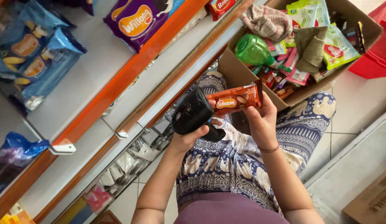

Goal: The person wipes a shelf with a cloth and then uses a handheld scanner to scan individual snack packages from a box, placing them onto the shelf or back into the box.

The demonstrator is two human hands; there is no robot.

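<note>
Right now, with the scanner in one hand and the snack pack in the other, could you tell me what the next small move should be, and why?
Probably turn the orange-brown snack pack in the right hand so its back faces the black handheld scanner in the left hand. The scanner's head sits right beside the pack's left end, but only the printed front shows, and no barcode is visible there.

Snack wrapper (236, 100): glossy orange-brown foil-like film. Scanner (193, 113): black plastic, slight sheen. Box (236, 72): matt brown cardboard. Trousers (243, 157): soft printed cloth. Shelf (89, 70): smooth, matt grey.
</note>
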